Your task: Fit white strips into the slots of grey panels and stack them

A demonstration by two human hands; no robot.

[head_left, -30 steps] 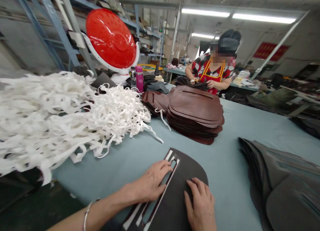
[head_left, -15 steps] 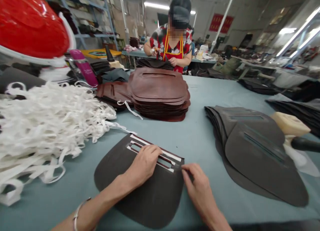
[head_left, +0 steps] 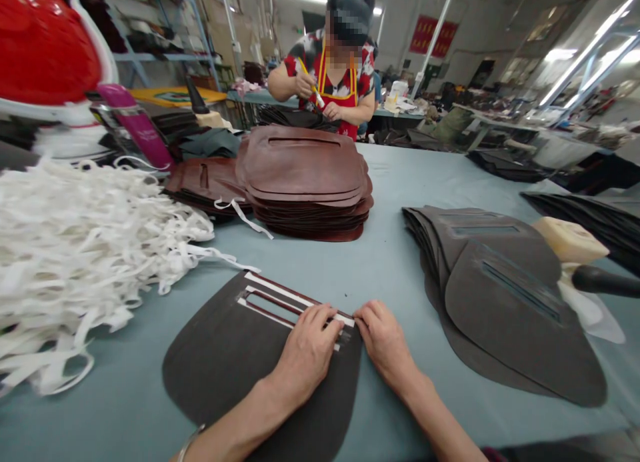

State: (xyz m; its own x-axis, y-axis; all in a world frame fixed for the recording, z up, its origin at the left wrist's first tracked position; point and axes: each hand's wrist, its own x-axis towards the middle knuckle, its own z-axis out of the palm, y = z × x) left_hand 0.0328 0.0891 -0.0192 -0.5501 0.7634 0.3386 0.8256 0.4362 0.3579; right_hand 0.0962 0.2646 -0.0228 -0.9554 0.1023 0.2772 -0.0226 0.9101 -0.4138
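Note:
A dark grey leather panel (head_left: 225, 355) with rounded lower corners lies before me on the table, its underside seemingly up. White tape strips (head_left: 273, 286) run along its straight top edge and around a long slot near that edge. My left hand (head_left: 310, 342) presses on the panel at the slot's right end, fingers curled and close together, hiding part of the tape. At the top right corner, the fingertips of my right hand (head_left: 380, 332) pinch the panel's edge. Both hands are closed, almost touching each other.
White ribbon (head_left: 95, 249) heaps up on the left. Brown leather pieces (head_left: 303, 172) are stacked ahead; grey panels (head_left: 520, 309) lie right, beside a pale yellow block (head_left: 570, 239) and a black handle (head_left: 605, 281). Across the table, a person (head_left: 333, 75) holds a yellow-and-white tool.
My left hand has slid right along the slot, uncovering its left part. My right hand has moved up to the panel's top right corner. The view has shifted slightly.

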